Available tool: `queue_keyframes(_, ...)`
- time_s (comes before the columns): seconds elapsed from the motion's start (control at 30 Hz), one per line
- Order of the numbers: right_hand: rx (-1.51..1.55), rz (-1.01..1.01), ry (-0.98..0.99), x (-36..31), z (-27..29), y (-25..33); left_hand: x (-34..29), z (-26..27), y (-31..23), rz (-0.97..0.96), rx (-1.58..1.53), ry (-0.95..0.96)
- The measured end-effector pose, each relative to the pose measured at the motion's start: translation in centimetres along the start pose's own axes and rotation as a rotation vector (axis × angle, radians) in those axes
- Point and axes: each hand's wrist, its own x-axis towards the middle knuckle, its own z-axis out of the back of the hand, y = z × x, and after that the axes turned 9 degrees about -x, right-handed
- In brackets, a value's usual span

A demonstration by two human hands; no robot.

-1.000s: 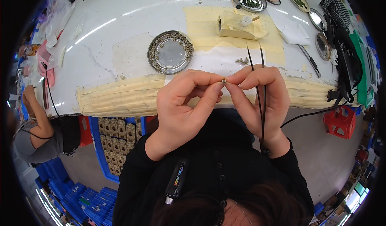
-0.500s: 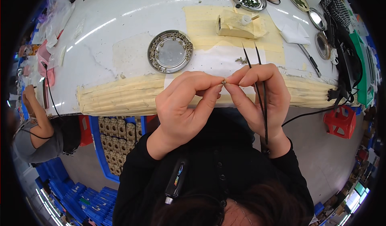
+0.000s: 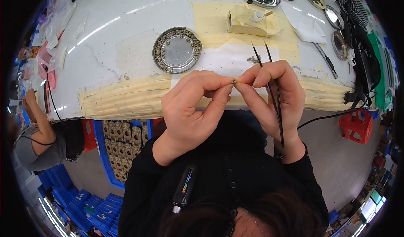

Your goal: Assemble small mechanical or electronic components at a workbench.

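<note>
A tiny metallic piece (image 3: 234,82) is pinched between the fingertips of both my hands, just above the table's near edge. My left hand (image 3: 189,108) holds it with thumb and forefinger, the other fingers curled. My right hand (image 3: 277,89) pinches its other side and also carries black tweezers (image 3: 280,127) among its fingers, tips pointing away and apart. The piece's exact shape is too small to tell. Beyond my left hand is a round metal dish (image 3: 179,53) with many similar small pieces around its rim. A small pile of pieces (image 3: 253,59) lies on white paper (image 3: 225,60).
A tape-covered block (image 3: 246,24) with a small cup stands behind the paper. Dark green bits fill part of an oval tray (image 3: 269,2) at the back. A pen-like tool (image 3: 326,61) lies right. Below left is a blue crate (image 3: 105,163); another person's arm (image 3: 40,121) shows far left.
Both hands still pinch the tiny piece, which seems slightly turned. The tweezers have tilted a little in my right hand. The whole view has shifted slightly.
</note>
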Motion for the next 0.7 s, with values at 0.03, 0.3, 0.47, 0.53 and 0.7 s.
queue_keyframes(0.03, 0.006, 0.0, 0.006, 0.02, 0.03, -0.02, 0.01, -0.03, 0.05, -0.016, 0.009, -0.002)
queue_keyframes(0.3, 0.123, -0.004, 0.063, 0.08, 0.28, -0.08, 0.01, 0.01, 0.11, -0.103, 0.059, 0.013)
queue_keyframes(0.47, 0.145, -0.014, 0.083, 0.15, 0.37, 0.02, -0.06, -0.03, 0.05, -0.133, 0.086, 0.004)
queue_keyframes(0.53, 0.147, -0.01, 0.08, 0.12, 0.33, 0.02, -0.06, -0.01, -0.02, -0.145, 0.101, 0.008)
queue_keyframes(0.7, 0.175, -0.035, 0.075, 0.13, 0.19, 0.09, -0.14, -0.04, 0.06, -0.167, 0.111, 0.003)
